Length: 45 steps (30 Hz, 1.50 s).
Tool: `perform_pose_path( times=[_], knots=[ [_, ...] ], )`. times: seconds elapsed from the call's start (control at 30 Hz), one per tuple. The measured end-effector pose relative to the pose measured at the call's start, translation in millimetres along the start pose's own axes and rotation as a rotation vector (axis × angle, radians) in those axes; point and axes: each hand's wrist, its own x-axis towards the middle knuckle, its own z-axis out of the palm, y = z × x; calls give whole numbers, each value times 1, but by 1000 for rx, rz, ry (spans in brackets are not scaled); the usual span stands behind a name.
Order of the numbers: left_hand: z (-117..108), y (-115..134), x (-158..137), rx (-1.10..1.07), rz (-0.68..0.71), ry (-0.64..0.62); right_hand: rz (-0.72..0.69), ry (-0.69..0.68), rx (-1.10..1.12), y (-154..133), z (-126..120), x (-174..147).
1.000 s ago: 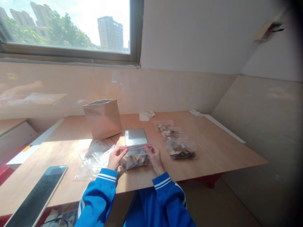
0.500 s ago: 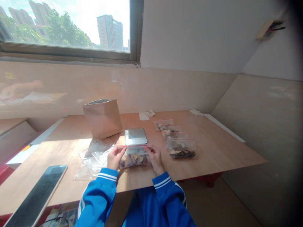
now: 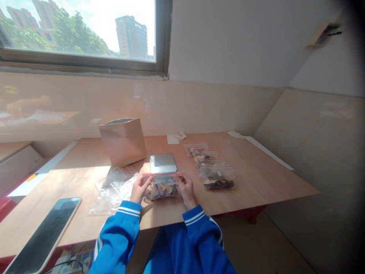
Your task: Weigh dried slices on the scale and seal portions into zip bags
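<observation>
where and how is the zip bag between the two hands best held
Probably by the red-striped top edge, one pinch near each end, from the sides. The zip bag is filled low down, leaving its upper part flatter, and the left hand and right hand pinch it there. The silver-topped scale just beyond makes the far side less handy.

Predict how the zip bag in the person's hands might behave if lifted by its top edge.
The zip bag would probably flop and crease, as it looks thin and see-through. Its weight should hang low, since the dark and pale pieces sit in its lower part. It seems unlikely to roll, being wide and lumpy.
</observation>
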Motion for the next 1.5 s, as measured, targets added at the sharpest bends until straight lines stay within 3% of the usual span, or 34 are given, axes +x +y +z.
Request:
perform_pose_path(
  times=[0.43,0.67,0.87,1.07,1.5],
  knots=[
    [0,-1,0,-21,-71,70,-23,-2,-71,-1,4,0],
    [0,1,-1,-24,-8,26,-50,32,-86,4,5,2],
    [-1,1,-2,7,-23,-13,10,12,-18,0,4,1],
    [0,1,-5,-27,-54,-82,150,-141,206,-1,4,-2],
    [2,0,-4,3,-37,-10,117,-113,144,-5,7,-4]
  ],
)
